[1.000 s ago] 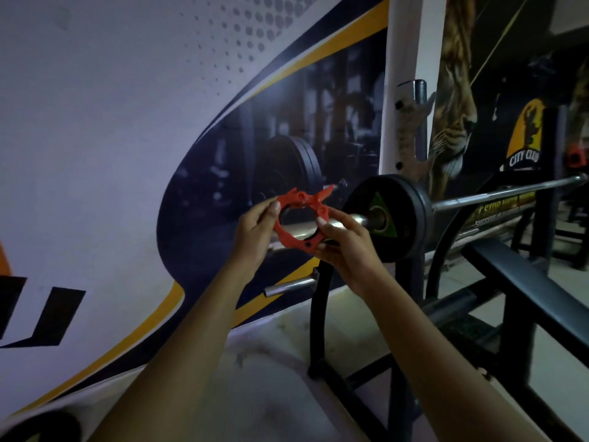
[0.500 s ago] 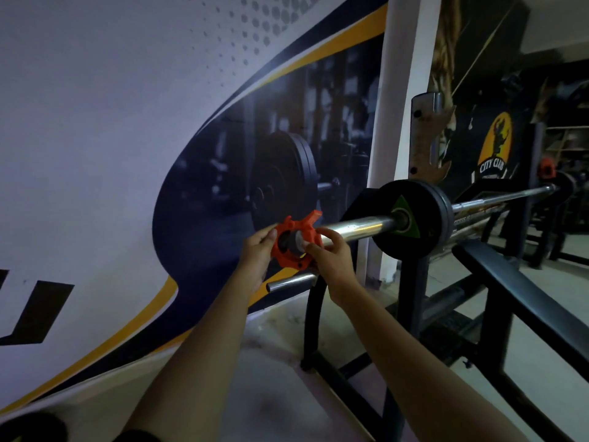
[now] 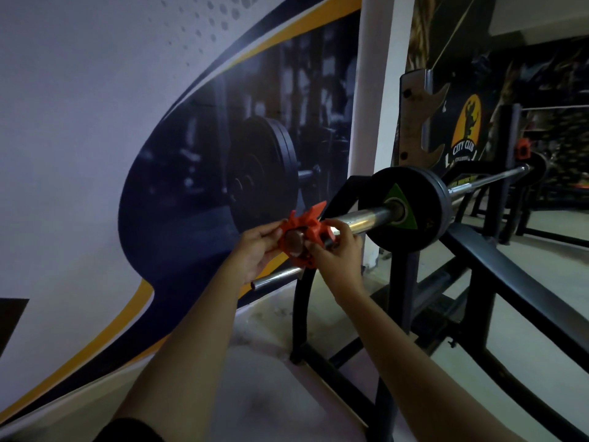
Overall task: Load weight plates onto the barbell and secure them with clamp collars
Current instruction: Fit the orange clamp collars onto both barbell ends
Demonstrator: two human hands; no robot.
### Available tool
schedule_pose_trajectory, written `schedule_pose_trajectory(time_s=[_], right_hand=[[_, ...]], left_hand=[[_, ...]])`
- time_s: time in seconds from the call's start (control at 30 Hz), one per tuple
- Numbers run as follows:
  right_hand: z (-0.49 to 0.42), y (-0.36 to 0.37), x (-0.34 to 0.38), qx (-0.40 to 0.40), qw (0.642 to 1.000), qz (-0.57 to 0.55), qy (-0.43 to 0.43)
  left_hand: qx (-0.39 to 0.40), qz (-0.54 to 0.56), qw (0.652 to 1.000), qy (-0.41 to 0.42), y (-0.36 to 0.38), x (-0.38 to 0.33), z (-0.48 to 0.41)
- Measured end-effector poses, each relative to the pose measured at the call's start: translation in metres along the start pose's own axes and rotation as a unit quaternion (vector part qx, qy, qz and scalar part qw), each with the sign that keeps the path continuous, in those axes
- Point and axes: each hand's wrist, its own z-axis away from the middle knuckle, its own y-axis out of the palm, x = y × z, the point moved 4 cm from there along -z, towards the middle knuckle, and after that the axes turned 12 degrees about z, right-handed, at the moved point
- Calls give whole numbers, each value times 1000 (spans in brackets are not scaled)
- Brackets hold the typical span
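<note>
An orange clamp collar [image 3: 302, 229] sits over the near end of the steel barbell sleeve [image 3: 366, 218], its lever sticking up. My left hand [image 3: 255, 250] pinches the collar's left side and my right hand [image 3: 334, 260] grips its right side and lower edge. Further along the sleeve a black weight plate [image 3: 427, 215] with a green triangle mark is seated against the bar's shoulder. The bar [image 3: 490, 180] runs right to a far plate with another orange collar [image 3: 522, 148].
The bar rests on a black bench rack [image 3: 411, 282] with a bench pad [image 3: 510, 272] at right. A short steel peg [image 3: 274, 279] juts left below my hands. A printed wall [image 3: 127, 122] stands close on the left; concrete floor lies below.
The collar went from held in the air, off the bar, to slid onto the sleeve's end. Both hands moved with it; my view shifted left and closer.
</note>
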Motion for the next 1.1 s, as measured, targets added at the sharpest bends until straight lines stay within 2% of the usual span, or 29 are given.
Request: schedule_pose_trajectory(time_s=[0.23,0.43,0.57,0.8,1.0,1.1], right_hand=[[-47,-33,-36,-62,998,14,7],[-88,-51,-66,-103,994,22,21],[-112,-68,-89,-141,987,25,68],[-140,-86,-101,-217,968,-1,124],[-143,-86,-107,-259,958,34,115],[-144,-88,-112,-270,954,61,115]], left_hand=[[90,-38,991,-91,38,9,-64],[161,-120,968,-151,63,20,-135],[238,-148,946,-162,94,31,-172],[299,-242,918,-97,157,55,-210],[235,-376,896,3,181,64,-226],[198,-395,894,75,182,69,-228]])
